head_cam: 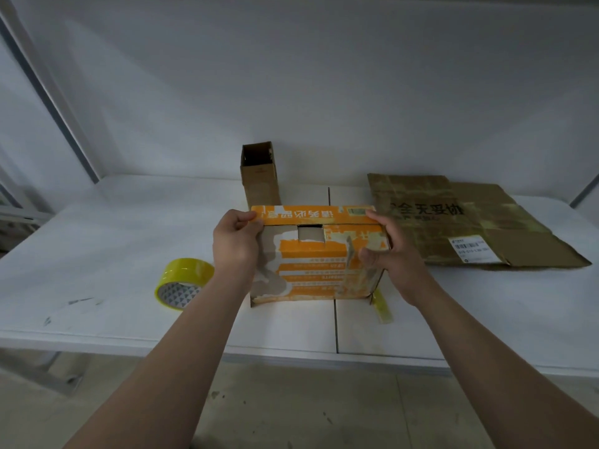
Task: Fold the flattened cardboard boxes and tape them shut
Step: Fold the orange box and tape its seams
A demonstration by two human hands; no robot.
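Head view took in the white surface (113,254). Largest on it, a flattened cardboard sheet (470,222) lay at the right rear, probably waiting its turn. At the centre stood the orange box (311,264), upright, its top flap folded over. The left hand (236,244) had its grip closed on the flap's left end, pinching the edge. The right hand (392,254) had its grip curled round the upper right corner, thumb on the front face, likely to keep the flap down for taping. A tall narrow box (259,179) stood open-topped just behind. The yellow tape roll (184,280) lay near the left forearm, within reach. A loose tape strip (382,307) lay by the box's lower right corner. The box's back, its underside and the fingers behind it were hidden.
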